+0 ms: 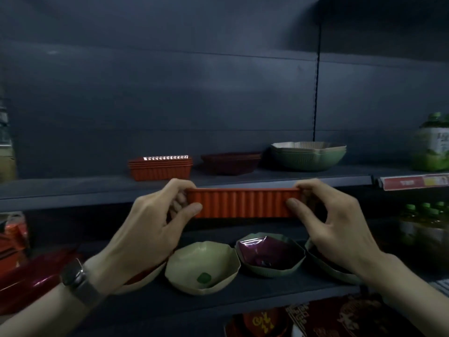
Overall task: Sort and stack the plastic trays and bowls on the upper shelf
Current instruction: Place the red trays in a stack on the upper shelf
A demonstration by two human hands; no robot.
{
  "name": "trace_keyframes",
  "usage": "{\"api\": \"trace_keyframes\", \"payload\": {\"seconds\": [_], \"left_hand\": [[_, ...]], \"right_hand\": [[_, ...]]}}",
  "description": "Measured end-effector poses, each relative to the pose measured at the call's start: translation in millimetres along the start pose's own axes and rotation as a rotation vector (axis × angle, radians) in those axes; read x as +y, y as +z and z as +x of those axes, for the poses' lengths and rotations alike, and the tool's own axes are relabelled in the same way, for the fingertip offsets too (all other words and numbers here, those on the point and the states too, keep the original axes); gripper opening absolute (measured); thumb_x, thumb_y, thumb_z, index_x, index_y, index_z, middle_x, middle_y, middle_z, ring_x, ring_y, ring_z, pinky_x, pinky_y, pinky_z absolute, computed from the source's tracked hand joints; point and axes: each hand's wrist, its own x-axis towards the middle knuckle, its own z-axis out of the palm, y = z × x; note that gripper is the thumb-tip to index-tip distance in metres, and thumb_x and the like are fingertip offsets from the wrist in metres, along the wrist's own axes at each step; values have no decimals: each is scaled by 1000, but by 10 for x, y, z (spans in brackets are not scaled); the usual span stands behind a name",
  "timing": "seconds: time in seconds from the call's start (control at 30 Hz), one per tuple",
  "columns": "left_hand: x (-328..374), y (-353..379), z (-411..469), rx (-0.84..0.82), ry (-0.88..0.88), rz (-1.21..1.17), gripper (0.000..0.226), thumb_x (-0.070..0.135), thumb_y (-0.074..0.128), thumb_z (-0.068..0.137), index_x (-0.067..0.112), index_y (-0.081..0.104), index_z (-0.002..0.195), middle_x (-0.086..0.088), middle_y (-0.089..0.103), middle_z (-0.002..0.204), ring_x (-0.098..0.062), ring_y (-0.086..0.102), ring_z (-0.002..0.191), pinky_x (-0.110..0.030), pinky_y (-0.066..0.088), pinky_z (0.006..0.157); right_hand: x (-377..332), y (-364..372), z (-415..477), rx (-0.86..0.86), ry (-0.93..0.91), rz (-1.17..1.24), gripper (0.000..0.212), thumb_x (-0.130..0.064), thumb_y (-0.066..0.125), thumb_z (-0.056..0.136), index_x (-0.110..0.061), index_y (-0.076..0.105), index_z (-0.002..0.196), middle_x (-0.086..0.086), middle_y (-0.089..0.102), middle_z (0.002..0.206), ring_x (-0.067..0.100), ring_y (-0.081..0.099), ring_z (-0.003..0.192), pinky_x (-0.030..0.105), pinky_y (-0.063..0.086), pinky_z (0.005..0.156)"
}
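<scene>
Your left hand (pixel 155 215) and your right hand (pixel 332 215) each pinch one end of a long orange ribbed plastic tray (pixel 243 203). Each thumb presses on the near side and the fingers curl over the top edge, so both ends of the tray are hidden behind your fingers. You hold the tray level in the air, just in front of the edge of the dark upper shelf (pixel 73 190). Only its near wall shows, not its inside.

On the upper shelf, far behind the tray and a bit left, stands a stack of orange ribbed trays (pixel 160 170). To the right of it sits a dark red plastic tray (pixel 229 164). It is hard to see in the dim light, and I cannot tell if it is one tray or a few. Further right is a stack of green wavy-edged plastic bowls (pixel 308 158).

On the lower shelf (pixel 243 293) stands a pale green bowl (pixel 202 266) with a green spot inside. Right of it, a green bowl with a shiny purple packet (pixel 269 255) sits. Your right hand covers most of another green bowl (pixel 325 263). A grey watch (pixel 77 278) is on your left wrist. At the far right, green-capped bottles (pixel 435 144) are blurry and cut off by the edge.
</scene>
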Motion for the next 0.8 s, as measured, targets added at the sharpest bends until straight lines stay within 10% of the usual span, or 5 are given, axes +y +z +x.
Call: {"api": "trace_keyframes", "payload": {"seconds": [0.47, 0.8], "left_hand": [[-373, -1037, 482, 158, 85, 279, 21, 22, 71, 96, 15, 63, 115, 8, 70, 89, -5, 67, 85, -4, 43, 79], [-1315, -1299, 809, 135, 4, 405, 18, 34, 71, 98, 25, 60, 109, 9, 62, 84, -12, 61, 75, -25, 49, 73]], "right_hand": [[-450, 483, 1067, 29, -209, 21, 20, -30, 71, 99, -14, 67, 111, -8, 66, 86, 0, 62, 80, 6, 41, 72], [-319, 1289, 1836, -52, -252, -22, 20, -30, 76, 97, -16, 68, 107, -18, 62, 86, -12, 60, 81, 3, 40, 75]]}}
